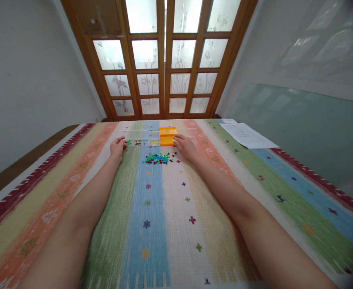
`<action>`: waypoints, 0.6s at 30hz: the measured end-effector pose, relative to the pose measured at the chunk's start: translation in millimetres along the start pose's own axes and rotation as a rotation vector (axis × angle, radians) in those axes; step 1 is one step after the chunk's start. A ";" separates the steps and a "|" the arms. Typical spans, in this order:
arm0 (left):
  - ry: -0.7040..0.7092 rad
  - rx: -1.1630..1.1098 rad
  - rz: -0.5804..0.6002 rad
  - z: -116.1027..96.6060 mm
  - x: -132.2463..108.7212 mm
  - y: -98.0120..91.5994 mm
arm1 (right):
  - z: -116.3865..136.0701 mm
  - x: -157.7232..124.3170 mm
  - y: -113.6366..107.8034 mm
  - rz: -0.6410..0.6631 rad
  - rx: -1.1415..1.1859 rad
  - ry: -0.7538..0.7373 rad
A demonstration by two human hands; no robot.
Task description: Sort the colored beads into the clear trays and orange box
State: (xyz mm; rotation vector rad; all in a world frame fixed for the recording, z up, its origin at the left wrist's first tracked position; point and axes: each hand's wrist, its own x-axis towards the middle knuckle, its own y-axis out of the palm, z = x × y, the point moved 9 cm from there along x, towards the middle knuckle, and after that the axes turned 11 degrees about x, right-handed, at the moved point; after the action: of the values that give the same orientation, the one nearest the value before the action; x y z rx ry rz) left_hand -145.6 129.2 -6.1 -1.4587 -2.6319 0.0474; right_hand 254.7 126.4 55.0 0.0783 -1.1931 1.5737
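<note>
A clear plastic compartment box point(148, 137) lies across the far part of the table, with small green, dark red and yellow pieces sorted into separate sections. My left hand point(118, 147) is at its left end, fingers curled and closed on the edge beside the green pieces. An orange-yellow plastic tray point(168, 131) stands over the right part of the box. At that tray's front right corner is my right hand point(186, 147), its fingers bent and closed against the side; the thumb is partly hidden. In front of the box lies a loose pile of small blue, green and dark red pieces point(158, 158).
A striped, patterned cloth point(146, 200) covers the table. Printed paper sheets point(245, 135) lie at the far right. Wooden doors with frosted panes point(149, 54) stand behind the table, and a pale green glass panel point(309, 128) leans along the right wall.
</note>
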 end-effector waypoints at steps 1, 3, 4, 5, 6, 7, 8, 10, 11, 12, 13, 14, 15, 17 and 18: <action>0.004 -0.004 -0.002 0.2 0.5 -0.3 | -3.9 0.0 -2.9 -0.023 0.020 0.014; 0.011 -0.015 -0.015 0.6 1.4 -1.6 | -12.6 -0.5 -7.0 -0.060 0.056 0.044; 0.013 -0.021 -0.020 0.7 1.7 -2.2 | -17.0 -0.7 -8.0 -0.072 0.070 0.058; 0.013 -0.026 -0.026 0.8 1.9 -2.7 | -21.2 -1.0 -8.1 -0.078 0.084 0.072; 0.012 -0.027 -0.029 0.8 1.9 -3.1 | -25.0 -1.1 -7.7 -0.080 0.098 0.084; 0.011 -0.025 -0.029 0.7 1.7 -3.2 | -28.4 -1.1 -6.6 -0.078 0.115 0.093; 0.010 -0.023 -0.028 0.4 1.4 -3.2 | -31.4 -0.9 -5.3 -0.074 0.136 0.100; 0.011 -0.017 -0.027 -0.3 0.8 -3.3 | -36.4 -0.4 -2.4 -0.065 0.188 0.108; 0.011 -0.014 -0.026 -0.6 0.6 -3.2 | -38.7 -0.1 -0.9 -0.059 0.215 0.111; 0.010 -0.011 -0.023 -0.5 0.6 -3.0 | -41.3 0.2 0.4 -0.055 0.239 0.116; 0.010 -0.009 -0.023 -0.4 0.8 -3.1 | -44.2 0.5 1.4 -0.052 0.258 0.124; 0.010 -0.008 -0.023 -0.1 1.1 -3.2 | -47.3 0.5 2.2 -0.050 0.271 0.136; 0.009 -0.007 -0.023 0.3 1.6 -3.2 | -50.4 0.5 2.7 -0.050 0.280 0.148; 0.007 -0.007 -0.025 1.2 2.5 -3.4 | -54.8 0.3 2.8 -0.055 0.286 0.164; 0.006 -0.006 -0.025 1.5 2.9 -3.5 | -55.4 0.3 2.6 -0.057 0.286 0.162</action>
State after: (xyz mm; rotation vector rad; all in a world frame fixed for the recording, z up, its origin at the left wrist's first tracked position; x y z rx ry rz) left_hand -150.2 129.8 -7.0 -1.4251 -2.6476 0.0329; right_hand 280.9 166.1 26.4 0.1660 -0.8287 1.6579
